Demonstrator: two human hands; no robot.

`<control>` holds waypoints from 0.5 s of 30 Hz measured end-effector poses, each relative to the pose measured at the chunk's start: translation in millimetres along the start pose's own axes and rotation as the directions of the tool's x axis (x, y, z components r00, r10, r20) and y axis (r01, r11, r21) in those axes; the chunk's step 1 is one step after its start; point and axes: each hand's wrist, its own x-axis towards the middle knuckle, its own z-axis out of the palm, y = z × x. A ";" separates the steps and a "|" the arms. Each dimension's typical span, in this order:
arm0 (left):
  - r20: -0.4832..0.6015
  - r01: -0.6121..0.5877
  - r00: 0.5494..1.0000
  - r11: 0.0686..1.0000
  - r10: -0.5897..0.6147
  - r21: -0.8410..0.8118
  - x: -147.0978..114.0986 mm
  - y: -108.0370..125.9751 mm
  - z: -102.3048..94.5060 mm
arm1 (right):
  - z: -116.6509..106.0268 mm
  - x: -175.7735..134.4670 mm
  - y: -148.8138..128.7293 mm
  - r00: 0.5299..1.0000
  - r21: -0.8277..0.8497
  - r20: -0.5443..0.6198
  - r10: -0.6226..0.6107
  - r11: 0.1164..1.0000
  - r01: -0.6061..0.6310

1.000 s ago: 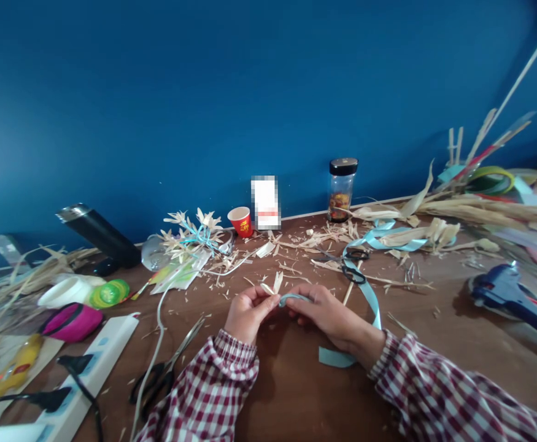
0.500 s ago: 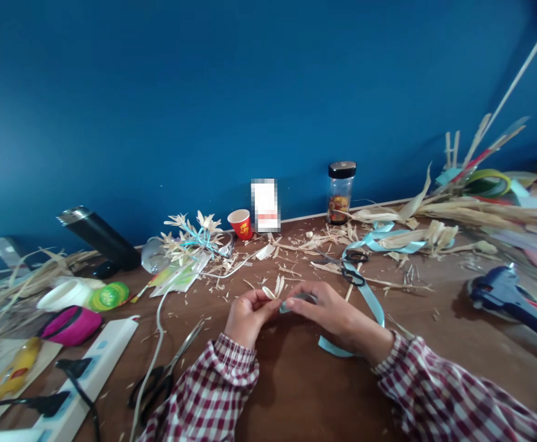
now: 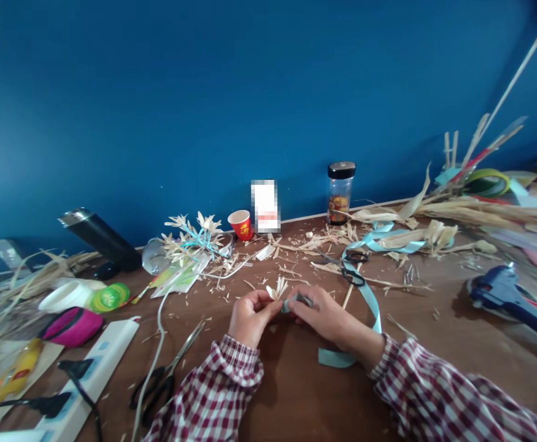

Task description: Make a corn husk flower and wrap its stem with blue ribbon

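Near the middle of the brown table, my left hand [image 3: 250, 318] pinches a small flower of pale corn-husk petals [image 3: 277, 288] at its base, the petals fanning upward. My right hand [image 3: 318, 314] is close beside it, thumb and fingers closed on a light blue ribbon [image 3: 289, 303] that meets the flower's base. The ribbon's other part [image 3: 337, 357] runs out under my right wrist onto the table. Behind the hands lies a bunch of finished-looking husk flowers with blue-wrapped stems [image 3: 197, 236]. My fingers hide where ribbon and flower join.
Black-handled scissors [image 3: 171, 371] lie left of my left forearm, beside a white cable and a power strip [image 3: 97, 374]. Small scissors [image 3: 353, 267] lie on ribbon to the right. A blue glue gun [image 3: 512, 298], a lidded jar [image 3: 340, 193] and a red cup [image 3: 240, 225] stand around husk scraps.
Both hands stay together. The husk petals now show more fully above my left fingers, and my right hand has shifted slightly, its fingers more curled over the ribbon.
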 end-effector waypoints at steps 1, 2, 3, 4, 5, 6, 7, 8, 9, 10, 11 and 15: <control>-0.004 0.013 1.000 1.000 -0.013 -0.015 0.2 -0.1 0.5 | -0.6 0.1 -0.2 1.000 -0.013 -0.002 -0.013 1.000 0.013; -0.006 0.024 1.000 0.999 -0.024 -0.028 0.2 0.1 1.1 | -1.1 0.2 -0.2 1.000 -0.024 -0.005 -0.022 0.999 0.022; -0.010 0.035 0.999 0.999 -0.035 -0.040 0.1 0.6 1.7 | -1.6 0.5 -0.1 1.000 -0.033 -0.009 -0.027 0.999 0.027; -0.018 0.048 0.999 0.997 -0.049 -0.053 -0.2 1.1 2.4 | -2.0 0.8 0.0 0.999 -0.038 -0.016 -0.029 0.999 0.029; -0.029 0.064 0.997 0.996 -0.066 -0.066 -0.6 1.7 3.1 | -2.1 1.0 0.2 0.999 -0.041 -0.022 -0.028 0.999 0.027; -0.043 0.079 0.996 0.994 -0.082 -0.080 -1.0 2.2 3.7 | -2.1 1.2 0.2 0.999 -0.043 -0.024 -0.026 0.999 0.025; -0.056 0.091 0.994 0.991 -0.096 -0.095 -1.5 2.6 4.3 | -1.8 1.3 0.1 0.999 -0.046 -0.026 -0.024 0.999 0.022; -0.065 0.101 0.992 0.989 -0.109 -0.112 -1.8 2.8 4.8 | -1.5 1.3 -0.2 0.999 -0.047 -0.030 -0.022 0.999 0.020; -0.068 0.111 0.990 0.986 -0.120 -0.127 -2.0 2.9 5.2 | -1.1 1.1 -0.7 0.999 -0.047 -0.034 -0.017 0.999 0.016; -0.069 0.118 0.989 0.983 -0.128 -0.138 -2.1 2.8 5.4 | -0.5 0.8 -1.2 0.999 -0.045 -0.036 -0.009 0.999 0.007; -0.068 0.123 0.989 0.981 -0.134 -0.147 -2.1 2.7 5.5 | 0.0 0.4 -1.7 0.999 -0.040 -0.039 -0.001 0.999 0.000; -0.062 0.147 0.985 0.973 -0.160 -0.177 -1.2 2.0 5.6 | 2.2 -0.8 -1.2 0.997 -0.036 -0.072 -0.010 0.999 0.007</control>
